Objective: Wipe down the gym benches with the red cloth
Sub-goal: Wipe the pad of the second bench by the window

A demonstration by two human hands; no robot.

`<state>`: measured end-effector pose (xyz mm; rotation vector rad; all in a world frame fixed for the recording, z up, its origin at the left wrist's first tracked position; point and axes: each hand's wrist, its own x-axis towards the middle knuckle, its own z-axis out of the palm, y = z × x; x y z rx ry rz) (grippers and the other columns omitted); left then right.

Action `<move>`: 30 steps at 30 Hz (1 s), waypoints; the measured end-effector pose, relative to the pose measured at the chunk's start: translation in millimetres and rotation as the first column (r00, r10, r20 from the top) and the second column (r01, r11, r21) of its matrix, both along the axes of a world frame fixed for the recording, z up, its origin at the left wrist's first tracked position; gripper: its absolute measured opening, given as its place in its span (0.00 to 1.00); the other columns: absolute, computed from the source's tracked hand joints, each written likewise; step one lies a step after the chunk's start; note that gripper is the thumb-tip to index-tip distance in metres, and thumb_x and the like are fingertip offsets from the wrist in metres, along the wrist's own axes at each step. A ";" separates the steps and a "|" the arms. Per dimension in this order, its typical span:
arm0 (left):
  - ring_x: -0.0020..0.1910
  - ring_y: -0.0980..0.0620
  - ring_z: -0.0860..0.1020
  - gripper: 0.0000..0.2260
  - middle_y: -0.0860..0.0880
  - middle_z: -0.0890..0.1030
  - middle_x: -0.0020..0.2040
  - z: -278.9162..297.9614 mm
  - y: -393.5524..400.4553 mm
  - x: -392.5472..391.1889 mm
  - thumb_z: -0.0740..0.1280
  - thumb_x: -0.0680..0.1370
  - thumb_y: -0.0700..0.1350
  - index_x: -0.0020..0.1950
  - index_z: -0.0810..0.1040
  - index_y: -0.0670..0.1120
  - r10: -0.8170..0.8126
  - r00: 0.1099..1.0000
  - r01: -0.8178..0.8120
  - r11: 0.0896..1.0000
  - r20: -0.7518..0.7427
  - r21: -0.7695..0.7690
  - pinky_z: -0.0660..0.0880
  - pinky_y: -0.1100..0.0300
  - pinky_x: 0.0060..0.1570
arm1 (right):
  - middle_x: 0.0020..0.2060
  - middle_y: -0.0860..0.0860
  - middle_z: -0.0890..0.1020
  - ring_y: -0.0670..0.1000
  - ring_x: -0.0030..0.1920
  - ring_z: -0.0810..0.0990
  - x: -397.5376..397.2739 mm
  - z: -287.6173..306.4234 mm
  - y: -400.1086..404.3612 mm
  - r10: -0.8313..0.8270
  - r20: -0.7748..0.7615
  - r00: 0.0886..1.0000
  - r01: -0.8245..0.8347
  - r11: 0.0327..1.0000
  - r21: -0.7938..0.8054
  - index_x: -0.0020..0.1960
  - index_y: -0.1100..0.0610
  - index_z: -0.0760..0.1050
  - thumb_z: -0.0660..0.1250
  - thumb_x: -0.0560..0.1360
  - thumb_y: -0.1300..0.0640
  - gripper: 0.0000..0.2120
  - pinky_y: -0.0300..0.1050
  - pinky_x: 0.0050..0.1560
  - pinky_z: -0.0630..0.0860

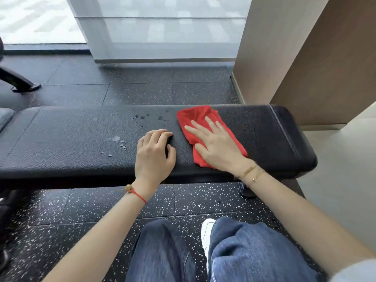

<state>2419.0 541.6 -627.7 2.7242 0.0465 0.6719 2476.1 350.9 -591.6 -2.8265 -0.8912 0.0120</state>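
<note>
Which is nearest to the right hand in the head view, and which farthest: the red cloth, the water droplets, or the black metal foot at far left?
1. Red cloth: under the right hand.
2. Water droplets: left, on the black padded bench.
3. Black metal foot: far left, on the floor.

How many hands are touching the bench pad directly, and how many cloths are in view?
1 hand touches it directly: the left hand, fingers curled, rests on the bench mid-pad. The right hand lies flat on the cloth instead. 1 red cloth, toward the bench's right end.
</note>
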 end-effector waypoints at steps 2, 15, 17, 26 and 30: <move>0.61 0.46 0.75 0.14 0.50 0.79 0.60 -0.2 1.3 -0.2 0.62 0.75 0.45 0.59 0.78 0.46 -0.008 1.000 0.008 1.000 0.001 -0.002 0.69 0.51 0.64 | 0.77 0.41 0.58 0.55 0.79 0.50 -23.1 -2.3 -15.3 0.056 -0.003 0.998 -0.056 0.998 0.015 0.77 0.41 0.56 0.56 0.78 0.48 0.27 0.54 0.78 0.47; 0.61 0.47 0.75 0.13 0.50 0.79 0.59 -0.6 -1.0 -1.1 0.63 0.76 0.45 0.59 0.79 0.46 0.007 1.000 -0.007 1.000 0.008 -0.005 0.69 0.52 0.64 | 0.78 0.44 0.54 0.57 0.79 0.47 46.6 3.5 4.2 -0.296 -0.043 0.954 0.296 0.955 -0.005 0.78 0.43 0.54 0.53 0.80 0.49 0.26 0.58 0.77 0.42; 0.61 0.47 0.75 0.13 0.50 0.80 0.59 -0.1 -0.7 -0.6 0.63 0.75 0.44 0.59 0.79 0.46 0.007 1.000 -0.007 1.000 0.008 -0.014 0.69 0.51 0.64 | 0.78 0.44 0.55 0.56 0.79 0.48 23.5 -0.3 17.9 -0.172 -0.001 0.985 0.172 0.985 0.000 0.78 0.43 0.55 0.54 0.80 0.49 0.27 0.56 0.77 0.42; 0.62 0.48 0.75 0.14 0.50 0.80 0.60 -0.9 1.9 -1.5 0.63 0.76 0.44 0.60 0.79 0.46 -0.018 1.000 0.018 0.999 0.001 -0.030 0.69 0.51 0.66 | 0.77 0.43 0.59 0.54 0.78 0.52 -8.1 -7.8 -67.5 -0.249 0.006 0.968 0.248 0.967 0.057 0.76 0.41 0.57 0.57 0.79 0.50 0.27 0.55 0.77 0.48; 0.62 0.47 0.74 0.14 0.49 0.79 0.60 1.7 -1.4 -2.5 0.63 0.76 0.44 0.60 0.79 0.45 0.000 1.000 -0.001 1.000 -0.014 -0.009 0.69 0.51 0.65 | 0.78 0.44 0.56 0.57 0.78 0.50 44.0 0.1 -73.7 -0.481 -0.047 0.875 0.482 0.876 0.019 0.77 0.42 0.55 0.53 0.79 0.50 0.26 0.57 0.77 0.45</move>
